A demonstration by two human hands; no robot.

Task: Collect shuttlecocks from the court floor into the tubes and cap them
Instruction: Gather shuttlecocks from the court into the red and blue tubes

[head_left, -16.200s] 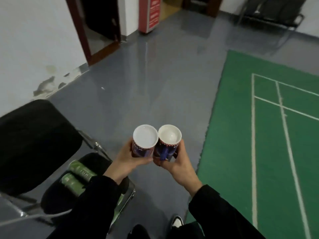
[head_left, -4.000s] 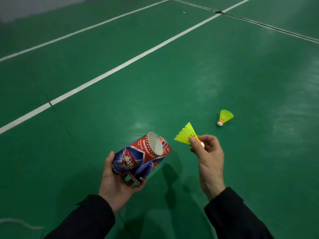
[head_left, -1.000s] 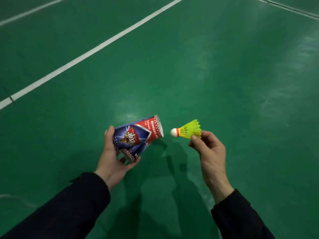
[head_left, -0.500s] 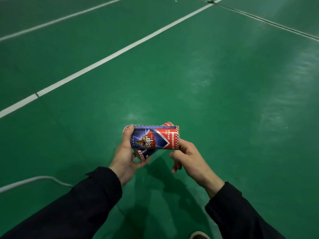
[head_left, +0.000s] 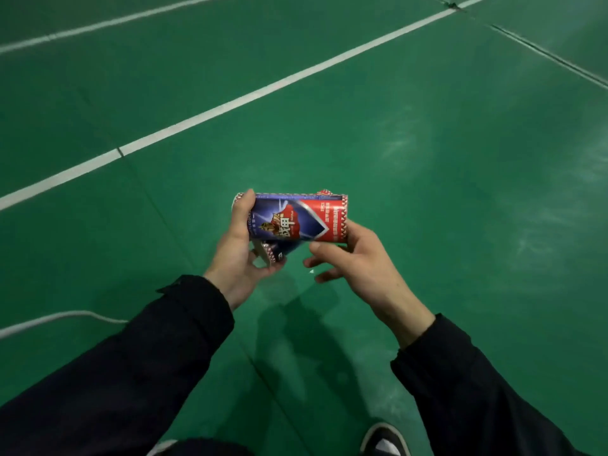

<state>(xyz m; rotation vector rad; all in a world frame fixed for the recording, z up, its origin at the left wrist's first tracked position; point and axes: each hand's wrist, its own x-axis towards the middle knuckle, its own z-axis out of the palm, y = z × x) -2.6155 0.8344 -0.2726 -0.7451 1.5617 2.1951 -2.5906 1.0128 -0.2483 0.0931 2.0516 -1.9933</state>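
Since the yellow shuttlecock pinched in the right hand (head_left: 357, 258) 1 second ago is gone from sight, it likely sits inside the upper tube (head_left: 296, 218), held level with a second tube (head_left: 279, 251) by the gripping left hand (head_left: 238, 255). The right fingers curl loosely at its open end, holding nothing I can see.

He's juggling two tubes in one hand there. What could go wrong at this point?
Two risks stand out.

1. The left hand holds both the upper tube and the lower tube; the lower one, mostly hidden underneath, might slip out.

2. The upper tube lies sideways with no cap visible, and the right hand only touches its end, so anything inside might slide out.
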